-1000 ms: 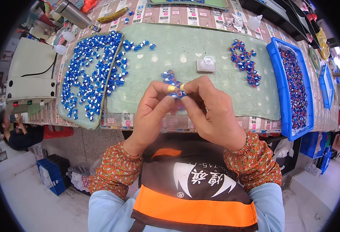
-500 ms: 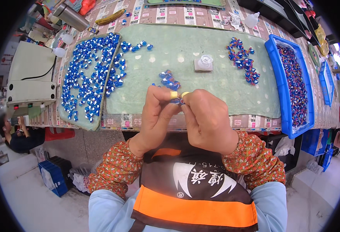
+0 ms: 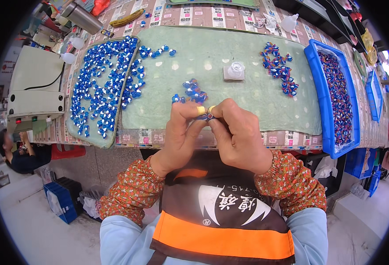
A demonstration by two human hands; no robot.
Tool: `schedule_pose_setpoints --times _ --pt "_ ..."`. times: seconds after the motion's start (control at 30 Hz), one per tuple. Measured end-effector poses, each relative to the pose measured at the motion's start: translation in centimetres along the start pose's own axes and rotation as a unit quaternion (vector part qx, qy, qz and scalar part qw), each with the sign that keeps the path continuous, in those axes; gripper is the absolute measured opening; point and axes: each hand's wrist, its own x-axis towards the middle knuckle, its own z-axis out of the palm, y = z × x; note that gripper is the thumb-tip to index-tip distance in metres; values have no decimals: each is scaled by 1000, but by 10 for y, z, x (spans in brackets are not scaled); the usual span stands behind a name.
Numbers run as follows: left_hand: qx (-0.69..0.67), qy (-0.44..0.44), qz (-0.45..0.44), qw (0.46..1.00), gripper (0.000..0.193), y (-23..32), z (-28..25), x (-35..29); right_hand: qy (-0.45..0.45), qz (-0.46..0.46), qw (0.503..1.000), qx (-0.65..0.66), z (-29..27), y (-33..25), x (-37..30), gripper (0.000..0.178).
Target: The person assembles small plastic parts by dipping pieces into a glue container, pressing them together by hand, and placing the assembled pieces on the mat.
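My left hand (image 3: 180,130) and my right hand (image 3: 241,134) meet over the front of the green cloth (image 3: 168,117). Both pinch one small blue plastic piece (image 3: 209,116) with a reddish round centre; the fingers hide most of it. Yellow wraps cover fingertips on both hands. Just beyond the fingers lies a small cluster of blue and reddish pieces (image 3: 195,91), with a few blue pieces (image 3: 177,99) beside my left hand. Loose blue-and-white pieces (image 3: 99,84) spread over the left tray and spill onto the cloth. Further right sits a group of blue and orange-red pieces (image 3: 279,70).
A clear small cup (image 3: 235,70) stands on a square block mid-cloth. At the right, a blue crate (image 3: 311,66) holds many red-and-blue pieces. A grey machine box (image 3: 35,84) stands left. Behind are a steel tumbler (image 3: 81,18), a banana (image 3: 127,18) and a squeeze bottle (image 3: 289,23).
My fingers have shifted slightly toward me and turned a little, showing more of the held piece's round centre. The blue pieces beside my left hand are more exposed.
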Motion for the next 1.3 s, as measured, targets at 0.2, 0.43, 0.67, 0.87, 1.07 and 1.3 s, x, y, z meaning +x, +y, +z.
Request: schedule_pose_setpoints --times 0.2,0.43,0.67,0.87,1.07,1.3 --pt "28 -3 12 1000 23 0 -2 0 -7 -24 999 -32 -2 2 -2 17" --pt "240 -7 51 969 21 20 -14 16 -34 -3 999 -31 -12 8 0 22" --pt "328 31 -15 944 19 19 -49 17 18 58 990 -125 -54 39 5 19" --pt "435 20 -69 898 19 10 -60 11 80 42 898 -431 -107 100 15 13" --pt "415 31 -78 906 19 8 -61 14 54 29 874 -481 -96 106 27 12" --pt "358 49 -71 930 20 8 -64 21 -17 3 858 -513 -90 112 28 12"
